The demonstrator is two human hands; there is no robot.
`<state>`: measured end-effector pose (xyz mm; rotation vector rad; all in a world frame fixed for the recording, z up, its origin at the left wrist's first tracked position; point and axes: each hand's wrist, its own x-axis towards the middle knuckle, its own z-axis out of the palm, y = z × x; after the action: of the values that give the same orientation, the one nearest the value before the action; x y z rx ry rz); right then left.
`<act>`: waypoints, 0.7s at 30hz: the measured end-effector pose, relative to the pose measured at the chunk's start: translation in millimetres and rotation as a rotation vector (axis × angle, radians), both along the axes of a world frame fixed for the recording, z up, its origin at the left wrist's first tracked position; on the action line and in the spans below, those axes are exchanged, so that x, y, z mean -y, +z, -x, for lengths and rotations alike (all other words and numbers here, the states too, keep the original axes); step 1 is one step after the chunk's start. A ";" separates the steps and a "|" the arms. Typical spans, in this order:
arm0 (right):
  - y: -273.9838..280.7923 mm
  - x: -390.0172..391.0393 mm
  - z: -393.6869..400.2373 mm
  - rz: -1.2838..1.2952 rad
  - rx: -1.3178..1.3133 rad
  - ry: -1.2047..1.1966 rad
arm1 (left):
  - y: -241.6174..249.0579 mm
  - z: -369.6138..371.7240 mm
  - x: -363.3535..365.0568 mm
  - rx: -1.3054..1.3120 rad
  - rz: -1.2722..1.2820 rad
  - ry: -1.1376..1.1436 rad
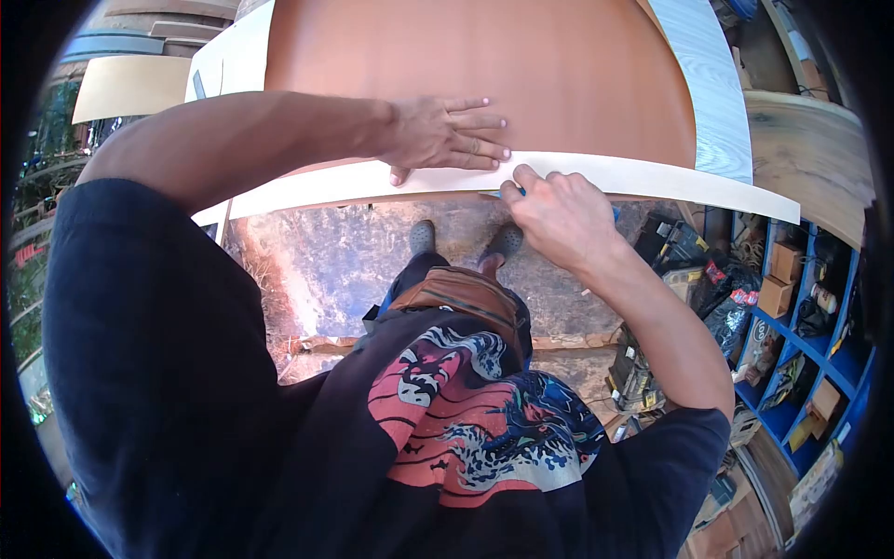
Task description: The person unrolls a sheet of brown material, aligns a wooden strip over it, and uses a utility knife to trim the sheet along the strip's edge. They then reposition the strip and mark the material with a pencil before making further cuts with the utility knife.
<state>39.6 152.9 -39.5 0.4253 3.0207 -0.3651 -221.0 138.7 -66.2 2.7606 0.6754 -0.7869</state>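
While the right hand (559,210) curls its fingers around a small blue-tipped tool (514,192) at the near edge of the pale strip (652,179), the left hand (445,135) lies just beyond. Its fingers press flat and spread, holding nothing, across the strip and the reddish-brown panel (484,65) farther off on the table.

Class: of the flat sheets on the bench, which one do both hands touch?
The pale strip along the near edge; the reddish-brown sheet and grey-white sheet lie beyond.

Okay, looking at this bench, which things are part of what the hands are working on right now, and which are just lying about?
In use:
- left hand, flat on the pale strip
- right hand, gripping a small tool, mostly hidden
- brown panel beneath

Lying about:
- blue shelves with boxes
- tool cases on the floor
- grey board
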 end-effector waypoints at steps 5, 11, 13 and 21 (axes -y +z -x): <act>3.5 -17.5 -23.2 0.013 0.017 -0.023 | 0.0 0.0 1.9 -0.066 -0.046 -0.038; 6.4 -41.2 -50.9 0.027 0.088 -0.046 | 2.3 -1.0 4.4 -0.071 -0.062 -0.034; 8.0 -50.1 -65.0 0.034 0.153 -0.071 | 8.1 -6.3 3.8 -0.104 -0.036 -0.027; 6.2 -68.8 -101.5 0.035 0.078 -0.096 | 26.5 -20.9 1.2 -0.213 0.009 -0.007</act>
<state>141.1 221.8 -33.4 0.5696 2.9207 -0.3966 -200.1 137.5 -39.7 2.6968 0.6972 -1.0938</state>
